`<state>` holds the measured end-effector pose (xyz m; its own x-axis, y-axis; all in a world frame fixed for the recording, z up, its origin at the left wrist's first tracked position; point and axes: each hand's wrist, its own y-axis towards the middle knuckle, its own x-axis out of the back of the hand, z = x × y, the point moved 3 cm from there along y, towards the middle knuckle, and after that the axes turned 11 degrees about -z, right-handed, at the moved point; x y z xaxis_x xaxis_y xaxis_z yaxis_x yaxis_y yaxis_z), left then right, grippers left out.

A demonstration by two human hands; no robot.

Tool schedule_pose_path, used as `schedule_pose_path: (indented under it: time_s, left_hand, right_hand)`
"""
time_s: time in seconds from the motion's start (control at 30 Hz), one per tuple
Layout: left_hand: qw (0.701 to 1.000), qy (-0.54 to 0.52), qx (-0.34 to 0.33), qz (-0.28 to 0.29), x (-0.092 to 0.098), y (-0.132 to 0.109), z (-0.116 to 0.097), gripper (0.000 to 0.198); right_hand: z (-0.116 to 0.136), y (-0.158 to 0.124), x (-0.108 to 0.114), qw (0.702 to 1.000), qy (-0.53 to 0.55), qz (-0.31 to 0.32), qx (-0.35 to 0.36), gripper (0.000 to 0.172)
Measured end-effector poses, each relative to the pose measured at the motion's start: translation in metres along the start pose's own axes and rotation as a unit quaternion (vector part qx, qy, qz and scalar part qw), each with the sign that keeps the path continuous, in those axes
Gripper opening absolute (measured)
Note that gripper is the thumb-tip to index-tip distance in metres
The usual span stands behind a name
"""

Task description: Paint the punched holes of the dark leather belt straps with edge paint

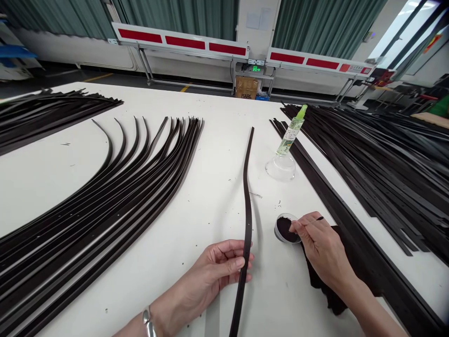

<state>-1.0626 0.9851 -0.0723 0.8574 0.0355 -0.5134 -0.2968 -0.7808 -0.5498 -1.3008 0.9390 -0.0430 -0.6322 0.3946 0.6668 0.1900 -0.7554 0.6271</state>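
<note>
"Head view: what's held?"
"Left hand [226,267] pinches the black strip [248,206], near centre; right hand [324,245] grips a thin stick [315,220] by the right-side cup [277,233]."
"I'd steady that strip, handle the stick lightly."

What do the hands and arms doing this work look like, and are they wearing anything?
These are human hands. The left hand is ungloved, with a shiny silver metal bracelet around its wrist. The right hand is ungloved too, its wrist bare. No sleeves or rings show.

left hand [224,265] holds black strip [248,217], right hand [323,247] thin stick [319,218].
</note>
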Motion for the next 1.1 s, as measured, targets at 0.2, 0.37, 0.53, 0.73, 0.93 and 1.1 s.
schedule_pose_path:
  time_s: [0.2,0.37,0.53,0.73,0.93,1.1]
  left_hand:
    - [1.0,-0.004,-0.002,0.0,0.0,-0.001,0.0,0.025]
    - [0.999,-0.029,-0.013,0.014,-0.001,-0.002,0.002,0.025]
    - [0.998,-0.042,-0.02,0.039,-0.001,-0.002,0.003,0.026]
    - [0.998,-0.05,-0.013,0.039,-0.001,-0.001,0.005,0.027]
    - [0.998,-0.053,-0.012,0.039,0.0,-0.001,0.005,0.027]
    - [0.998,-0.05,-0.018,0.043,-0.001,0.0,0.005,0.026]
  right_hand:
    - [0.01,0.002,0.02,0.986,0.061,-0.06,-0.142,0.026]
    - [0.034,-0.004,0.016,0.944,0.188,-0.044,-0.266,0.031]
    - [0.062,-0.009,-0.001,0.966,0.237,-0.009,-0.102,0.024]
    - [0.075,-0.012,-0.011,0.969,0.243,0.009,0.045,0.029]
    - [0.076,-0.013,-0.016,0.97,0.235,0.01,0.061,0.029]
    - [0.077,-0.011,-0.018,0.966,0.244,0.012,0.082,0.03]
